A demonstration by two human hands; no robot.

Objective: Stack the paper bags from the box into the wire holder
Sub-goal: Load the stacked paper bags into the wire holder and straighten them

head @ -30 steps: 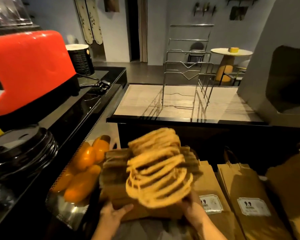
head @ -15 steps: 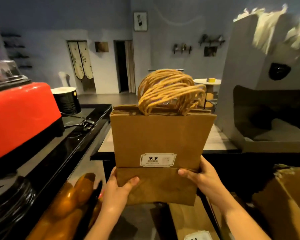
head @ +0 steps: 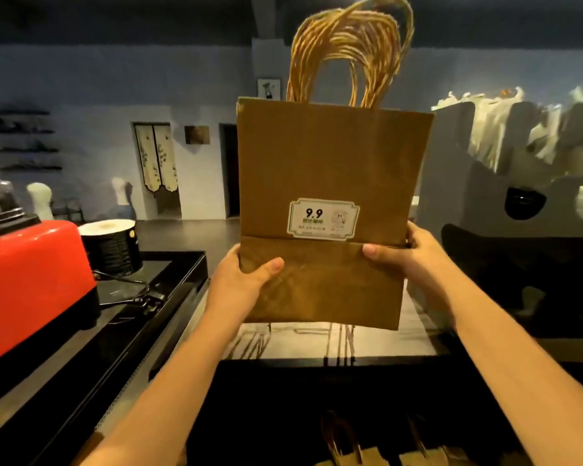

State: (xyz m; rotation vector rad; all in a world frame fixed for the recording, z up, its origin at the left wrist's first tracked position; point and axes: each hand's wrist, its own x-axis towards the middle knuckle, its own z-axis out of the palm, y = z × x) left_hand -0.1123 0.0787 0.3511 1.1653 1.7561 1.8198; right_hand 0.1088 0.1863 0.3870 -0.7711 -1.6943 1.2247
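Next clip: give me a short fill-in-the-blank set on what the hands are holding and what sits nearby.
The left hand and right hand hold the stack of paper bags with its handles pointing ____.
The label on the front of the stack reads ____.
The machine at the far left is coloured ____.
Missing words: up; 9.9; red.

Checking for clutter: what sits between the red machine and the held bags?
Head view: a pale-lidded black tub and a black cable on the counter.
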